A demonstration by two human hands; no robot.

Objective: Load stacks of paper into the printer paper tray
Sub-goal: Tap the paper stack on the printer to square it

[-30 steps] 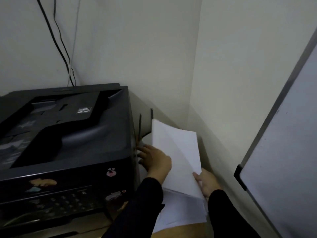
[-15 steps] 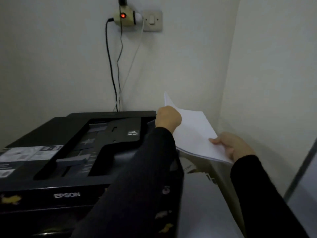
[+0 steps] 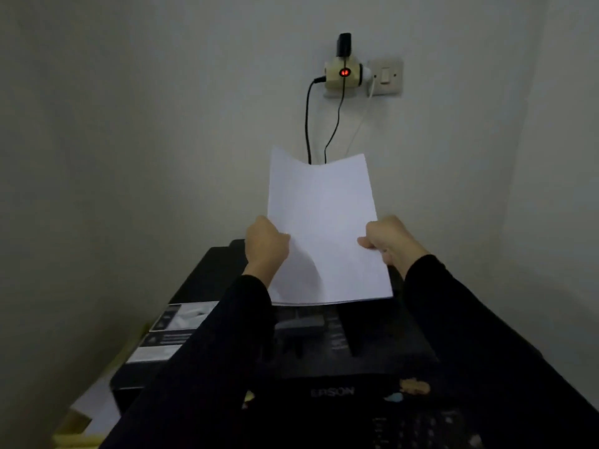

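A thin stack of white paper (image 3: 324, 222) is held up over the black Epson printer (image 3: 340, 361), its far edge curling toward the wall. My left hand (image 3: 264, 243) grips the stack's left edge and my right hand (image 3: 387, 239) grips its right edge. Both arms are in dark sleeves and cover much of the printer's top. The paper tray is not visible.
A wall socket with an adapter showing a red light (image 3: 343, 72) sits above the printer, with cables (image 3: 308, 124) hanging down behind the paper. A light switch (image 3: 385, 76) is beside it. Loose white sheets (image 3: 97, 406) lie at the printer's lower left.
Both hands lifted the paper stack from beside the printer's right side up and over to above its top, centred in front of the wall. The view swung left and up.
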